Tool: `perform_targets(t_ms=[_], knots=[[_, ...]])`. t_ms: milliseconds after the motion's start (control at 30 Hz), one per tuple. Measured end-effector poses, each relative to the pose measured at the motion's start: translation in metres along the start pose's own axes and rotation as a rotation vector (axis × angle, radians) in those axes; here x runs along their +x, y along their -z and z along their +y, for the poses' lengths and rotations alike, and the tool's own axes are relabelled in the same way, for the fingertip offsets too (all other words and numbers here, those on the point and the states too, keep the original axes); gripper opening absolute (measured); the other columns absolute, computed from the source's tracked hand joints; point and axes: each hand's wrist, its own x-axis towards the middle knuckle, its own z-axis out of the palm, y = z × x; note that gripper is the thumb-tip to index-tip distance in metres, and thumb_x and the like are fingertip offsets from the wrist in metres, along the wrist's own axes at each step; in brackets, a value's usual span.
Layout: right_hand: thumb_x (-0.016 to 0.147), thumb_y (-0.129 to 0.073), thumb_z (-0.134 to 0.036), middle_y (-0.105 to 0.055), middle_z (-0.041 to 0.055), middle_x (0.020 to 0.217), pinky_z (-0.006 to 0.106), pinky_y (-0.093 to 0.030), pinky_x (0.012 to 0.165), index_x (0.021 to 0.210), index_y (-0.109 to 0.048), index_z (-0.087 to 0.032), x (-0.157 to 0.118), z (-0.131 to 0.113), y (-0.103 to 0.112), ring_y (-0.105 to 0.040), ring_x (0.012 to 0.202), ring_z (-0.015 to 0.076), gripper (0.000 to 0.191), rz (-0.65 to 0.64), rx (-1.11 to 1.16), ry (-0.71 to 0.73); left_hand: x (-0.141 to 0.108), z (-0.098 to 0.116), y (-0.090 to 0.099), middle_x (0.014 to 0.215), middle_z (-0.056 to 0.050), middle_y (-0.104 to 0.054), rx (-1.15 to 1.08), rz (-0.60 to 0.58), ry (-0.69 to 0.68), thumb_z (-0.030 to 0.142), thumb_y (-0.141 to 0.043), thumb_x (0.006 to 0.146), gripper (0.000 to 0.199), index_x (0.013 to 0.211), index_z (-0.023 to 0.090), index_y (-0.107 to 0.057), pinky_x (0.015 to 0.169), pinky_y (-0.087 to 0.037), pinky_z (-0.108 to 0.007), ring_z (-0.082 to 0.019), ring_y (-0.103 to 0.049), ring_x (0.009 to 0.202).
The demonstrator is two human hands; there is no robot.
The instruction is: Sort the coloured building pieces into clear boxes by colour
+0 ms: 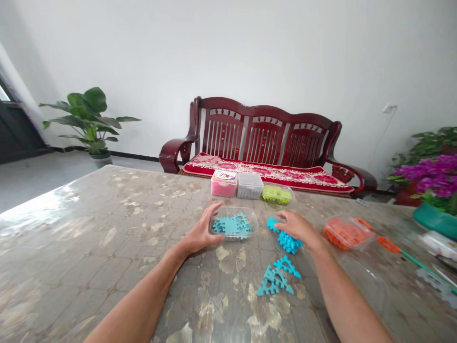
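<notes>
My left hand [203, 231] curls round the left end of a clear plastic container [254, 228], thumb at the near side and fingers at the far side. Teal interlocking toy pieces [232, 226] lie inside it. Over a small pile of blue interlocking pieces [289, 243] is my right hand [296, 225], its thumb and forefinger apart. One blue piece [272, 224] lies by the thumb tip; whether they touch I cannot tell. Nearer to me, several flat triangular teal-blue pieces [274, 280] rest on the table.
Behind stand a pink-filled box [223, 186], a box of grey pieces [250, 186] and a tub of yellow-green pieces [277, 194]. An orange-filled container [348, 232] and an orange-and-green stick [389, 245] lie right. A clear lid or tray [364, 281] is beside my right forearm.
</notes>
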Motion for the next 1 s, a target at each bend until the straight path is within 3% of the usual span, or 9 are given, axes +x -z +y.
perform_targets(t_ms=[100, 200, 367, 500, 633, 833, 900, 1000], knots=[[0.079, -0.063, -0.032, -0.069, 0.0123, 0.124, 0.038, -0.049, 0.089, 0.125, -0.064, -0.020, -0.001, -0.022, -0.004, -0.064, 0.114, 0.0316, 0.047, -0.027, -0.201, -0.047, 0.000, 0.000, 0.000, 0.154, -0.017, -0.031, 0.014, 0.005, -0.007, 0.038, -0.077, 0.072, 0.094, 0.151, 0.021, -0.028, 0.115, -0.033, -0.055, -0.037, -0.040, 0.137], [0.074, -0.063, -0.019, -0.071, 0.0131, 0.119, 0.037, -0.050, 0.083, 0.115, -0.068, -0.020, 0.002, -0.037, -0.010, -0.066, 0.111, 0.0327, 0.041, -0.061, -0.317, -0.078, 0.000, -0.002, -0.001, 0.155, -0.017, -0.030, 0.016, 0.010, -0.011, 0.038, -0.076, 0.072, 0.094, 0.151, 0.020, -0.027, 0.115, -0.033, -0.055, -0.037, -0.039, 0.138], [0.070, -0.059, -0.008, -0.073, 0.0163, 0.113, 0.035, -0.050, 0.078, 0.105, -0.070, -0.017, 0.010, -0.043, -0.013, -0.068, 0.104, 0.0331, 0.038, -0.060, -0.350, -0.087, 0.000, -0.003, -0.002, 0.155, -0.017, -0.029, 0.019, 0.014, -0.017, 0.037, -0.076, 0.071, 0.096, 0.151, 0.020, -0.027, 0.114, -0.034, -0.055, -0.037, -0.039, 0.138], [0.073, -0.057, -0.012, -0.072, 0.0181, 0.113, 0.037, -0.050, 0.081, 0.119, -0.064, -0.014, 0.007, -0.050, -0.001, -0.068, 0.104, 0.0331, 0.046, 0.038, -0.297, -0.081, 0.000, -0.002, -0.002, 0.155, -0.016, -0.031, 0.020, 0.018, -0.015, 0.036, -0.079, 0.069, 0.098, 0.152, 0.021, -0.027, 0.115, -0.033, -0.055, -0.037, -0.040, 0.137], [0.073, -0.060, -0.018, -0.069, 0.0153, 0.122, 0.037, -0.049, 0.092, 0.135, -0.053, -0.014, 0.002, -0.081, 0.007, -0.065, 0.110, 0.0306, 0.062, 0.219, -0.073, 0.106, 0.000, -0.004, -0.003, 0.155, -0.017, -0.030, -0.025, 0.030, 0.006, 0.039, -0.081, 0.068, 0.104, 0.153, 0.022, -0.024, 0.114, -0.034, -0.055, -0.038, -0.040, 0.137], [0.071, -0.064, -0.017, -0.068, 0.0138, 0.126, 0.037, -0.049, 0.096, 0.138, -0.052, -0.014, 0.001, -0.146, -0.017, -0.066, 0.111, 0.0275, 0.068, 0.110, 0.111, 0.414, -0.001, -0.006, -0.006, 0.158, -0.019, -0.023, -0.099, 0.042, 0.018, 0.045, -0.082, 0.068, 0.113, 0.155, 0.022, -0.015, 0.112, -0.036, -0.053, -0.039, -0.037, 0.139], [0.073, -0.065, -0.021, -0.063, 0.0138, 0.134, 0.039, -0.047, 0.102, 0.138, -0.052, -0.014, 0.000, -0.148, -0.022, -0.062, 0.118, 0.0283, 0.067, 0.120, 0.154, 0.460, -0.002, -0.004, -0.006, 0.159, -0.019, -0.022, -0.104, 0.042, 0.022, 0.045, -0.082, 0.068, 0.112, 0.155, 0.022, -0.015, 0.112, -0.036, -0.053, -0.039, -0.037, 0.139], [0.077, -0.062, -0.023, -0.058, 0.0148, 0.140, 0.043, -0.041, 0.109, 0.139, -0.051, -0.014, -0.003, -0.118, -0.014, -0.055, 0.127, 0.0297, 0.064, 0.223, 0.151, 0.381, -0.002, -0.002, -0.005, 0.160, -0.019, -0.021, -0.098, 0.033, 0.045, 0.045, -0.081, 0.068, 0.112, 0.155, 0.022, -0.015, 0.111, -0.037, -0.052, -0.039, -0.037, 0.140]])
